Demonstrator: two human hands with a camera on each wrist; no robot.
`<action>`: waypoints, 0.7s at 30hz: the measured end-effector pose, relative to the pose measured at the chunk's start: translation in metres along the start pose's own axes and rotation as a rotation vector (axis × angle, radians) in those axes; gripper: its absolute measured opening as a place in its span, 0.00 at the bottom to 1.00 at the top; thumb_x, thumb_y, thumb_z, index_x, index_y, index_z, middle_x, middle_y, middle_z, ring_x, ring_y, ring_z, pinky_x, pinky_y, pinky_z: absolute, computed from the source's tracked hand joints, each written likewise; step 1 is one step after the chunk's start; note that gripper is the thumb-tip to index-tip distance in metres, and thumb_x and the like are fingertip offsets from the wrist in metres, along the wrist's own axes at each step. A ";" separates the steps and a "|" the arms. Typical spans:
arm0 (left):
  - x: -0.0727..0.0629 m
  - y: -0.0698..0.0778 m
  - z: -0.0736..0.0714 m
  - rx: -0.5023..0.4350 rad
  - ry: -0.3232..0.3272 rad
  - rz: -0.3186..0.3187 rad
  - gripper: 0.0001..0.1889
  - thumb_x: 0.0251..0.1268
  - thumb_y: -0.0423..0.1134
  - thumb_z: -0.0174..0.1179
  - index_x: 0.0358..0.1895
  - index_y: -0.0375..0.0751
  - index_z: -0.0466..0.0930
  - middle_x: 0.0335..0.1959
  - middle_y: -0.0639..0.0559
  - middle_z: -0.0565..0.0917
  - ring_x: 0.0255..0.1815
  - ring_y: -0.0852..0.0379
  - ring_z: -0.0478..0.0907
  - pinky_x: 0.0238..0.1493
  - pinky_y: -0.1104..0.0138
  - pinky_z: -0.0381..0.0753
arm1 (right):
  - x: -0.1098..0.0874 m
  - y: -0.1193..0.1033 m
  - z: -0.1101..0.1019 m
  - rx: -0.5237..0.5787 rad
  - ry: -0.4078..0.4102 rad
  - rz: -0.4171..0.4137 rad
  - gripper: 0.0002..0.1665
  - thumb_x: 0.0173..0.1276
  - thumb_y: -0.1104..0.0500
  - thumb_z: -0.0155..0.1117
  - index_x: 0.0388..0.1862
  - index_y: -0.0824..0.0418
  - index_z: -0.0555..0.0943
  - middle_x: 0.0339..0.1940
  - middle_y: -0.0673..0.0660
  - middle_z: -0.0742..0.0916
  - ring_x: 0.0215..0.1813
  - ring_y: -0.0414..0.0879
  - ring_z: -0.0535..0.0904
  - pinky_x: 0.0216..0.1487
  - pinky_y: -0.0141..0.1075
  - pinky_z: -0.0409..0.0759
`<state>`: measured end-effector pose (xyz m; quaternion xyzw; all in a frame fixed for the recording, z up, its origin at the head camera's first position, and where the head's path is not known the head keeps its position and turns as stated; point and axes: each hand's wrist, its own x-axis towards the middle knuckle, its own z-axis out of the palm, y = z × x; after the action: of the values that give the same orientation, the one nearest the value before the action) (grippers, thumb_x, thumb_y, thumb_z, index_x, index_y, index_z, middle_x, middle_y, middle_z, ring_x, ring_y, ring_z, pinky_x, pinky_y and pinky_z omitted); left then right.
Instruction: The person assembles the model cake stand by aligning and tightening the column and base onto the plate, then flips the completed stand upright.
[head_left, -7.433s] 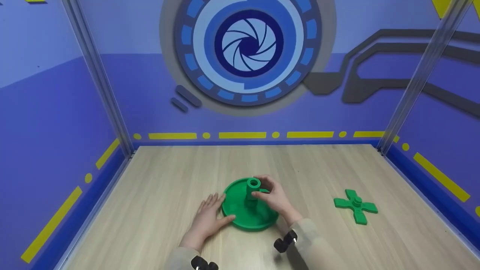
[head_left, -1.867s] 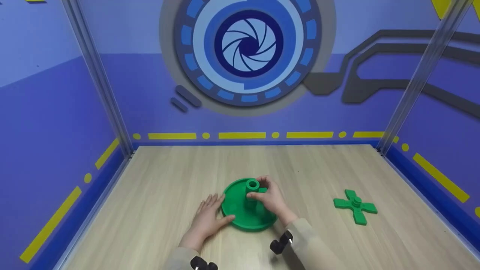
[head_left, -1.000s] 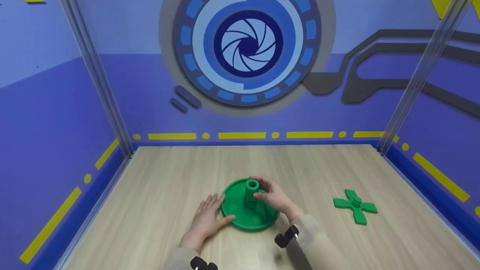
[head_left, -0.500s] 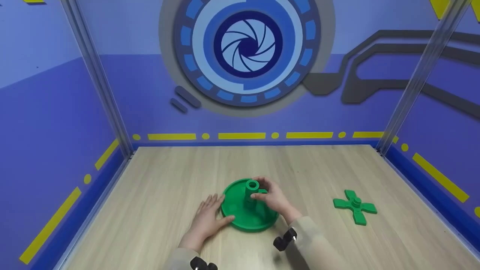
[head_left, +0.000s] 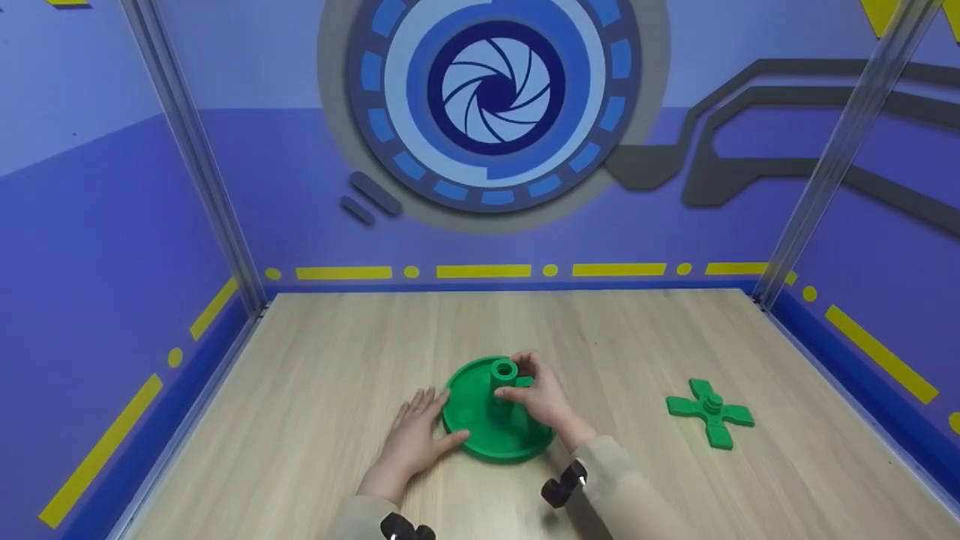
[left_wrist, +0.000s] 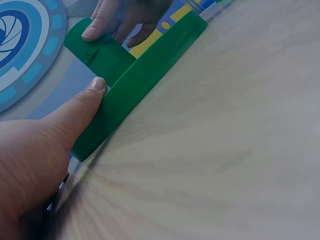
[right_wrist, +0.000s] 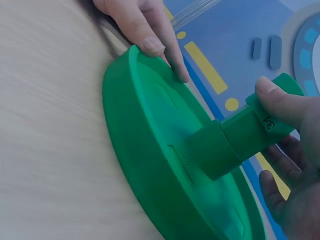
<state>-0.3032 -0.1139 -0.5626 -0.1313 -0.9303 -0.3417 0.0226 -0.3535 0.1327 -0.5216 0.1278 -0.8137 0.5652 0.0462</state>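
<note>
A round green dish with a raised rim lies on the table, and a short post rises from its middle. On that post stands a green tube, upright, with a hole in its top and a small side tab; the right wrist view shows a 34 marked on it. My right hand pinches the tube between thumb and fingers. Spread along the dish's left edge, my left hand touches the rim with its thumb in front and its straight fingers behind.
A flat green four-armed cross with a round stub in its centre lies on the wooden table, right of the dish. Blue printed panels and metal corner posts enclose the table at the back and sides.
My right hand turns back and forth around the tube; since half a second ago its thumb and wrist have swung slightly left. The left hand, dish and cross stay in place.
</note>
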 end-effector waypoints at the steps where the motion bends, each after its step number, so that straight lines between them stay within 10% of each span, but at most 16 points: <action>1: 0.000 0.000 0.000 -0.001 -0.001 -0.001 0.48 0.64 0.65 0.65 0.80 0.41 0.62 0.81 0.32 0.61 0.84 0.32 0.51 0.85 0.38 0.45 | 0.000 0.000 0.001 0.002 0.004 0.002 0.30 0.59 0.63 0.80 0.57 0.65 0.74 0.54 0.62 0.85 0.60 0.57 0.80 0.68 0.60 0.76; 15: 0.000 0.001 -0.001 -0.005 -0.003 -0.017 0.48 0.64 0.65 0.66 0.80 0.41 0.62 0.81 0.33 0.60 0.85 0.33 0.50 0.85 0.39 0.45 | 0.007 -0.004 -0.022 0.109 -0.334 -0.078 0.36 0.74 0.66 0.63 0.78 0.69 0.64 0.76 0.69 0.74 0.79 0.66 0.67 0.81 0.63 0.61; 21: 0.000 0.001 -0.001 -0.009 -0.002 -0.019 0.48 0.63 0.65 0.66 0.80 0.41 0.62 0.81 0.33 0.60 0.85 0.33 0.50 0.85 0.40 0.45 | 0.007 -0.006 -0.024 0.086 -0.357 -0.055 0.32 0.76 0.66 0.61 0.77 0.66 0.68 0.75 0.68 0.75 0.78 0.65 0.68 0.79 0.63 0.64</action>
<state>-0.3032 -0.1136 -0.5616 -0.1230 -0.9300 -0.3458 0.0181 -0.3606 0.1516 -0.5059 0.2501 -0.7801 0.5665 -0.0890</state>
